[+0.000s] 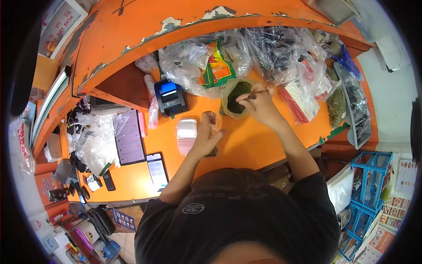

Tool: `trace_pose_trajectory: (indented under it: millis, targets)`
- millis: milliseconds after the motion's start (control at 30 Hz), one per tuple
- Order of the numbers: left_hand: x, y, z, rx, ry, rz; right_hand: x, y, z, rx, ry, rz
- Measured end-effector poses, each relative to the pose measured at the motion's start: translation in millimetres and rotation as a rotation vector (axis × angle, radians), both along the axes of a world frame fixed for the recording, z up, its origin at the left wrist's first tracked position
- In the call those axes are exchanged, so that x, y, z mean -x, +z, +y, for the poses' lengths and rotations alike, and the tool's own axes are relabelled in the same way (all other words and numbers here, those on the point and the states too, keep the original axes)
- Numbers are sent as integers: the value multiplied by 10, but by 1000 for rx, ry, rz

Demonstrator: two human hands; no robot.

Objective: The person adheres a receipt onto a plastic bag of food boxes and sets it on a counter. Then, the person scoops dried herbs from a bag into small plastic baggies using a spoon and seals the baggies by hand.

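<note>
My left hand (205, 140) is curled, thumb and fingers around a small clear plastic bag (215, 123) whose mouth stands slightly open. Just left of it lies a stack of flat, shiny clear bags (187, 132). Something dark green peeks out below that hand, partly hidden. Over at the right, my right hand (260, 107) pinches at the rim of an open bag of dark green dried leaf bits (228, 110). A small dark thing shows between its fingertips, too small to name.
A card terminal (171, 99), a tablet (129, 137) and a phone (157, 171) lie to the left. Plastic-wrapped goods (277, 53) crowd the back beneath the orange shelf (176, 26). A grey tray (351, 105) stands far right; blue racks (365, 189) are below.
</note>
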State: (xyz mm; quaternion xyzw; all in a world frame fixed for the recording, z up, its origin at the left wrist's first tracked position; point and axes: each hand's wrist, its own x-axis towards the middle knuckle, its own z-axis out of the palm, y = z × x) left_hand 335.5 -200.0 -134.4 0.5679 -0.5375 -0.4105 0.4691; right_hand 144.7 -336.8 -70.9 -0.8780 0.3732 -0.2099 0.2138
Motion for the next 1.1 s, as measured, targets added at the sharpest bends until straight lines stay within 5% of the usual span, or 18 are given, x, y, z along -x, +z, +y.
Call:
trace_pose_trajectory:
  millis: [367,467,767,867,967,1100]
  targets:
    - [147,-379,-77,-37,-66,231,-4,-135,-100,19,26,-4]
    - [229,-396,-76,-66,-68,478,14,-16,-145,-342,-46,-102]
    - [324,-318,-98,-96,-25,764,44,-205,-79,-488,-114,-276]
    - [299,-180,-49,-129,94,627,96,-95,-77,-627,-228,-463]
    - [126,-93,-71,108,136,201,239,-94,-86,-620,-321,-513]
    - [-3,561,-127,230,106,254,439,-279,-133,-589,-397,-672]
